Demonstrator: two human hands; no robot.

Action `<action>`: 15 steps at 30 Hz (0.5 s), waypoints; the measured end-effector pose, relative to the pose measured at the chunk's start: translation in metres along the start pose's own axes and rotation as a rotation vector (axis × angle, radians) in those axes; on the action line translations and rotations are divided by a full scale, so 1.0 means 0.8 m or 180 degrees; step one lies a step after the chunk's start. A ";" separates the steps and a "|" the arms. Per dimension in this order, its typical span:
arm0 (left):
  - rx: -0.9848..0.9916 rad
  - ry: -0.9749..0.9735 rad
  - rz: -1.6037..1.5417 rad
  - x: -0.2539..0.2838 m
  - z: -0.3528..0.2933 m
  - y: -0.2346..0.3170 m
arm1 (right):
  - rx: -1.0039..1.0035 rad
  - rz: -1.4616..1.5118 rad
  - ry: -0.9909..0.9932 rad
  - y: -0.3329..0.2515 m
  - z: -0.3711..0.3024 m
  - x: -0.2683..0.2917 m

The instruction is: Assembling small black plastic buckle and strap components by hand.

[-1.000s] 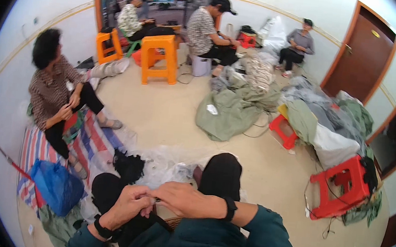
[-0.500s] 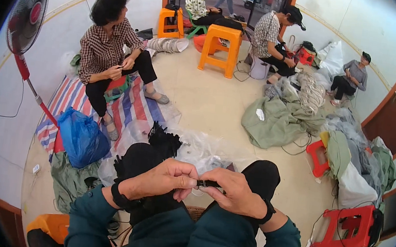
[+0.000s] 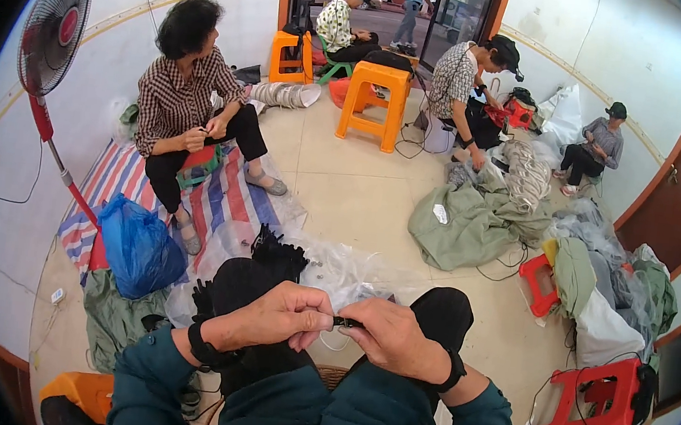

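Above my lap, the fingertips of both hands pinch a small black strap-like piece (image 3: 340,322) from its two ends. My left hand (image 3: 276,315) is closed, thumb and forefinger on the left end. Facing it, my right hand (image 3: 394,338) is closed on the other end, and its fingers cover most of that side. Exactly what the piece is, I cannot make out. Beside my left knee lies a bundle of black strips (image 3: 280,254). Clear plastic sheeting (image 3: 343,263) spreads on the floor in front of my knees.
A blue plastic bag (image 3: 138,245) and a standing fan (image 3: 56,33) are at left, near a person on a striped sheet (image 3: 231,188). An orange stool (image 3: 373,104) stands ahead. Green sacks (image 3: 463,229) and red stools (image 3: 590,401) lie right. Other people sit farther back.
The view has shifted slightly. My fingers have closed in over the black piece, so less of it shows. The person at back right has reached a hand down toward the bundles.
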State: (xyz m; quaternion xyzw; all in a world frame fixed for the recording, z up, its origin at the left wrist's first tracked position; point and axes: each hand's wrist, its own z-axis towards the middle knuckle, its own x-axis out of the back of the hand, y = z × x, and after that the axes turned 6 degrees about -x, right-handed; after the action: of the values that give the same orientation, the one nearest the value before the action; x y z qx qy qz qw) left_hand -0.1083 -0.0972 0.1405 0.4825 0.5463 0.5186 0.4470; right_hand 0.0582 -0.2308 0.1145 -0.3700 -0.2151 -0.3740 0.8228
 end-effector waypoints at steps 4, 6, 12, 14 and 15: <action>-0.0017 0.0043 -0.0056 -0.004 -0.001 0.012 | -0.0221 0.0324 0.0057 -0.007 0.003 0.006; -0.0016 0.0055 -0.0101 -0.005 -0.001 0.013 | -0.0254 0.0422 0.0136 -0.008 0.004 0.006; -0.0045 0.0018 -0.0177 -0.008 -0.006 0.012 | -0.0109 0.0344 0.0061 -0.011 0.004 0.007; -0.0056 -0.0003 -0.0166 -0.010 -0.009 0.016 | -0.0018 0.0162 0.0135 -0.017 0.002 0.008; -0.0054 -0.0003 -0.0156 -0.011 -0.010 0.018 | -0.0015 0.0167 0.0130 -0.017 0.002 0.008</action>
State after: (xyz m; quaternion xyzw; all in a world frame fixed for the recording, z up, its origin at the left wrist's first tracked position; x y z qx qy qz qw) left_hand -0.1139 -0.1069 0.1556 0.4655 0.5533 0.5119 0.4639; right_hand 0.0512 -0.2384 0.1260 -0.3697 -0.1876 -0.3602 0.8357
